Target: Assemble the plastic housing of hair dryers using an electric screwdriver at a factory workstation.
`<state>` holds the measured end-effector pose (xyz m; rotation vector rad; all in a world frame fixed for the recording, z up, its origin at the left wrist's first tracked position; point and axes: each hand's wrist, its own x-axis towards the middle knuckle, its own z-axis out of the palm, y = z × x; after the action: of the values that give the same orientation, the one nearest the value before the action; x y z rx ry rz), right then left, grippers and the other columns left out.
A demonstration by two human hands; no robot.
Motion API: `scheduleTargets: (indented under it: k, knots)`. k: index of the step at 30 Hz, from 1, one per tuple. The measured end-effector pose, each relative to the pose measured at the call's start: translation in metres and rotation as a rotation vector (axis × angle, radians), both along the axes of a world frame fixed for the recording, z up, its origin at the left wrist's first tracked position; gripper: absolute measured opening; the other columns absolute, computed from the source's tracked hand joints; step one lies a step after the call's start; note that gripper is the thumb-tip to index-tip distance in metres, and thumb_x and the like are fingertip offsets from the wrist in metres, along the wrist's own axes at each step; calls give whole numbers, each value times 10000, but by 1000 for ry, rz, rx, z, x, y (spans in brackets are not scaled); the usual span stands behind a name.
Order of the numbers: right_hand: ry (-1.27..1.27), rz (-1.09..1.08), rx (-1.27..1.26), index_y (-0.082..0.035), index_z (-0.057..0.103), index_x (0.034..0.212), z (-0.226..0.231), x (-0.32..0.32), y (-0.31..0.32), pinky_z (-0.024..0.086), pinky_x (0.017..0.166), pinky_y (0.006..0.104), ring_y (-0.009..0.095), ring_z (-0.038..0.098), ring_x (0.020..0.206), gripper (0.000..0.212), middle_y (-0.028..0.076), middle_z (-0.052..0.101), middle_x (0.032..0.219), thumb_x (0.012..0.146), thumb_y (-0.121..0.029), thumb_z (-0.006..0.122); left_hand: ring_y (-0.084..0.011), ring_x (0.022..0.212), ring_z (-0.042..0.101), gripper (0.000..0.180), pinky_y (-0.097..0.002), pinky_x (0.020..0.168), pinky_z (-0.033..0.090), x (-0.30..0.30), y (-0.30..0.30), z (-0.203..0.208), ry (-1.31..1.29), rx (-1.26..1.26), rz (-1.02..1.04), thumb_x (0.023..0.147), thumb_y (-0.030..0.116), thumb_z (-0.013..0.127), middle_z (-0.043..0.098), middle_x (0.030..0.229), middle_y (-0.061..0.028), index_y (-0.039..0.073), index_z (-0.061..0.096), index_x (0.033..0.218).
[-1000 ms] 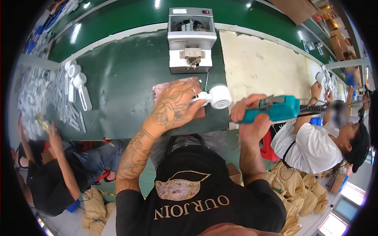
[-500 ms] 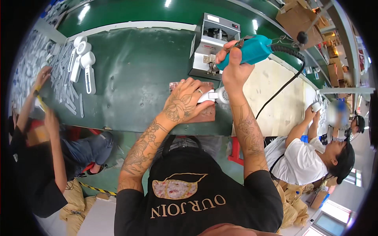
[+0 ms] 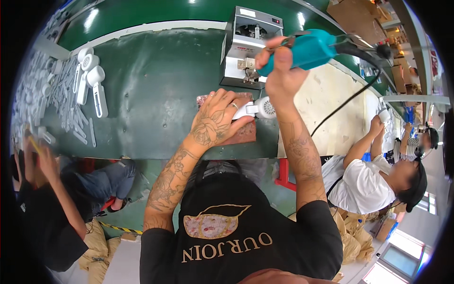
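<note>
White fans [image 3: 96, 75] lie leftmost on the table [image 3: 161, 90]. The left hand [image 3: 215, 113] holds another fan [image 3: 256, 109] against a reddish pad [image 3: 243, 136]; beyond stands a machine [image 3: 234, 71]; the right hand [image 3: 286, 71] grips a teal tool [image 3: 316, 47].

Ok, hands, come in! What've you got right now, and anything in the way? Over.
Left hand: holding white gadget over reddish-brown block. Right hand: gripping teal tool, raised. Possible obstacle: grey machine beyond the block.
</note>
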<state>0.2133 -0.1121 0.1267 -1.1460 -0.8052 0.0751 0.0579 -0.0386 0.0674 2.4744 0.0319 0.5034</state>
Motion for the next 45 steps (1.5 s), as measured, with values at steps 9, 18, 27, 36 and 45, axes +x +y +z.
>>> scheduleTargets:
  k: [9,18,27,36,45]
  knots:
    - [42,42,-62,7,543,975,-13,-3,-6,480,558,325,181,559,601,451,81,561,696,970,-423,677,-260,1054,556,448,-445,994,444,-1,-1,-1,-7,-2,4,904,411,672,619,1135,-44,122,662,1247]
    - [195,102,-16,46,586,1054,-9,-27,-51,490,562,299,153,593,612,481,62,597,711,930,-393,737,-265,1049,557,446,-442,968,445,2,-1,-4,-12,3,5,901,412,677,610,1100,-51,126,666,1243]
    - [179,52,-115,18,554,989,-19,-29,-47,481,555,338,186,544,578,558,76,538,661,912,-511,715,-270,1032,556,442,-444,963,451,0,-2,-4,0,10,12,895,410,684,607,1091,-53,127,666,1234]
    - [170,76,-92,-11,525,936,-34,-28,-43,471,550,337,187,537,587,451,79,544,694,943,-425,704,-304,1008,559,422,-442,909,455,3,-3,1,-14,16,26,850,376,743,613,1091,-81,54,697,1118]
    - [171,38,-211,20,551,1001,-13,-24,-37,474,566,320,168,545,600,464,77,549,707,991,-436,637,-296,1026,551,455,-445,942,451,0,-1,-5,-2,52,23,878,396,701,602,1091,-80,88,669,1211]
